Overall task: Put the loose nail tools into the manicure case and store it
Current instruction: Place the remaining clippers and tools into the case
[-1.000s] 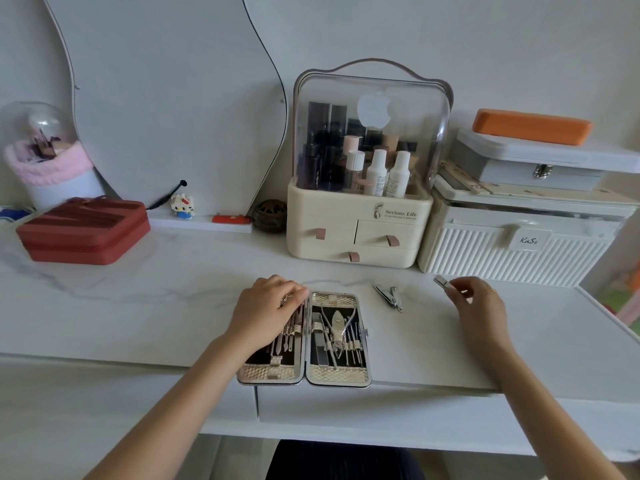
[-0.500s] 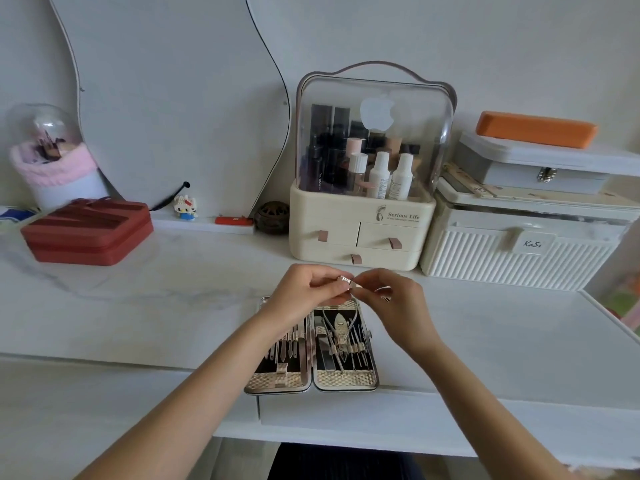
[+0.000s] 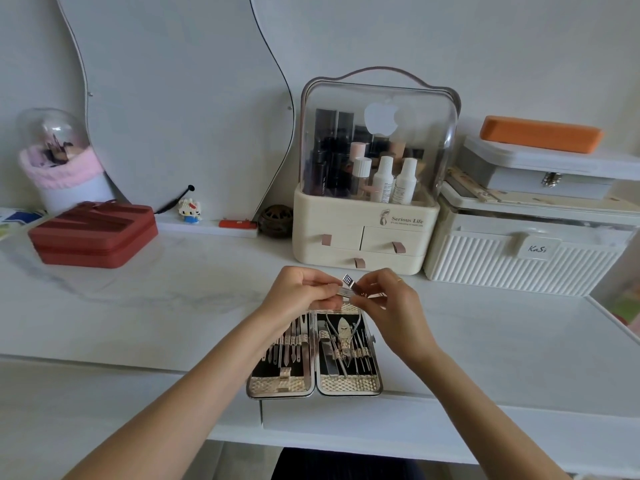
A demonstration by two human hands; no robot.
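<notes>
So both hands up over the open manicure case (image 3: 314, 355) | left hand (image 3: 298, 292) and right hand (image 3: 388, 299) pinching one small nail clipper (image 3: 347, 287) together | case flat on white desk (image 3: 138, 306), near edge

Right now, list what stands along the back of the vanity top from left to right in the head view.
Pink-trimmed brush holder → red zip case → cat figurine → dark round ornament → cream cosmetics organizer → white ribbed box.
</notes>
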